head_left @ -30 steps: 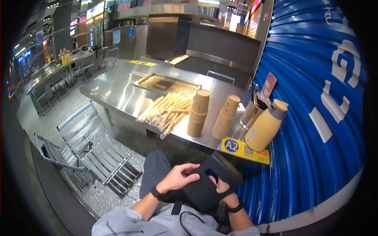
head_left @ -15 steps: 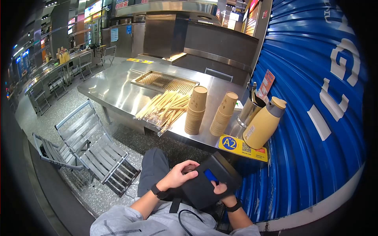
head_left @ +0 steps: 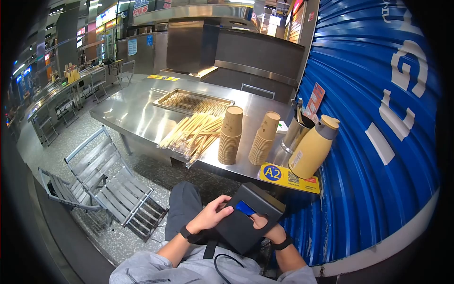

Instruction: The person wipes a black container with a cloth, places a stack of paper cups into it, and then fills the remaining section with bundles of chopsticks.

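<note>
A black box [head_left: 248, 234] with a cut-out in its upper face rests over my lap, tilted. Something blue [head_left: 245, 208] shows inside the cut-out. My left hand [head_left: 213, 215] grips the box's left edge, its thumb on the face and its fingers bent along the side. My right hand [head_left: 274, 233] holds the right side, with the thumb lying at the cut-out; its other fingers are hidden by the box. On the table edge beyond stand two stacks of paper cups [head_left: 230, 142], next to a pile of wrapped chopsticks [head_left: 196, 135].
The steel table [head_left: 137, 106] has a grill grate [head_left: 194, 102] set into it. At its right are a yellow thermos jug [head_left: 313, 149], a metal utensil holder [head_left: 297, 135] and a yellow A2 sign [head_left: 289, 177]. A folding chair [head_left: 116, 189] stands left; a blue shutter [head_left: 350, 189] closes off the right.
The box has turned slightly and shifted a little left. More of my right hand shows at its right side. My left hand keeps its hold, and the view has moved slightly.
</note>
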The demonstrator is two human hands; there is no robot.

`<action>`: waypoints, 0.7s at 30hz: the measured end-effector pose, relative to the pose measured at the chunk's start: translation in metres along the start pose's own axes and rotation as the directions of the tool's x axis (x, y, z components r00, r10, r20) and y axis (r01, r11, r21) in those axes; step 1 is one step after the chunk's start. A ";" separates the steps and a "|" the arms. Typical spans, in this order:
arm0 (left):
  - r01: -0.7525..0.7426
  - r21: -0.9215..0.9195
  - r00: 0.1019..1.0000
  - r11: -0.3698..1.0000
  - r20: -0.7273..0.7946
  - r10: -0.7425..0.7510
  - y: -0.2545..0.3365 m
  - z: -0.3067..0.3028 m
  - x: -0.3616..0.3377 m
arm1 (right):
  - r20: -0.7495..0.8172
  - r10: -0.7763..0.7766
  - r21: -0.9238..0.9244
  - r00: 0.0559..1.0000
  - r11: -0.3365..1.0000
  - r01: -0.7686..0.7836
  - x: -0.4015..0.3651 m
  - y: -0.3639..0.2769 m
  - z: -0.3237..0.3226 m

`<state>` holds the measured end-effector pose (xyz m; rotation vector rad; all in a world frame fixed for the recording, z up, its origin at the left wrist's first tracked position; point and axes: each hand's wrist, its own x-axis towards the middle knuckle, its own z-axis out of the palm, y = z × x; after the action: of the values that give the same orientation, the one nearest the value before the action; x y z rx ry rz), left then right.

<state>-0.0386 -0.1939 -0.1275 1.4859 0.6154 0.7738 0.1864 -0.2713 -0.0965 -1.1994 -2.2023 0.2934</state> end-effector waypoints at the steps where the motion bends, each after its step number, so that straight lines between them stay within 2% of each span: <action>1: 0.007 -0.044 1.000 0.999 -0.002 -0.007 -0.001 0.000 0.001 | 0.030 0.024 -0.028 0.999 0.999 -0.023 -0.001 -0.001 0.000; 2: -0.010 -0.036 1.000 0.999 0.014 0.011 0.001 -0.001 0.000 | 0.057 0.047 -0.057 0.997 0.997 -0.044 -0.001 -0.002 0.000; 5: -0.032 -0.024 0.998 0.999 0.057 0.033 0.010 -0.001 -0.003 | -0.012 -0.046 -0.253 0.999 0.967 0.042 -0.013 -0.004 0.008; 7: -0.014 -0.019 0.997 1.000 0.082 0.016 0.005 -0.003 0.000 | -0.006 0.061 -0.068 0.998 0.996 -0.061 -0.018 0.011 0.024; 9: 0.029 -0.035 0.995 0.999 0.093 -0.026 0.003 -0.004 0.004 | -0.086 0.025 -0.117 0.996 0.992 -0.035 -0.018 0.018 0.028; 11: 0.037 -0.033 0.996 0.999 0.088 -0.034 0.003 0.001 0.009 | -0.213 -0.187 -0.418 0.959 0.905 0.083 -0.011 0.012 0.012; 13: 0.033 -0.008 0.997 0.999 0.071 -0.032 0.001 0.007 0.005 | -0.105 -0.007 -0.015 0.994 1.000 0.005 -0.016 0.026 0.020; 14: 0.034 0.003 0.998 0.999 0.049 -0.034 0.000 0.007 0.004 | -0.027 0.066 0.187 0.997 0.981 -0.059 -0.018 0.030 0.024; 15: 0.035 0.011 0.999 0.999 0.026 -0.035 0.000 0.007 0.003 | 0.011 0.116 0.288 0.993 0.951 -0.114 -0.013 0.028 0.022; 18: 0.027 -0.055 0.999 0.998 -0.027 -0.028 -0.009 0.004 0.005 | 0.366 0.289 0.246 0.884 0.887 -0.392 -0.017 0.049 0.028; 19: 0.029 0.043 0.999 0.999 -0.031 -0.027 -0.005 0.001 0.006 | 0.182 0.197 0.315 0.963 0.916 -0.247 -0.008 0.018 0.016; 21: 0.046 0.006 0.999 0.999 -0.001 -0.046 0.002 -0.002 0.003 | 0.117 0.122 0.203 0.986 0.968 -0.144 -0.007 0.010 0.009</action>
<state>-0.0387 -0.1908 -0.1251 1.4721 0.6514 0.7375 0.1907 -0.2708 -0.1115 -1.2392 -2.1173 0.6428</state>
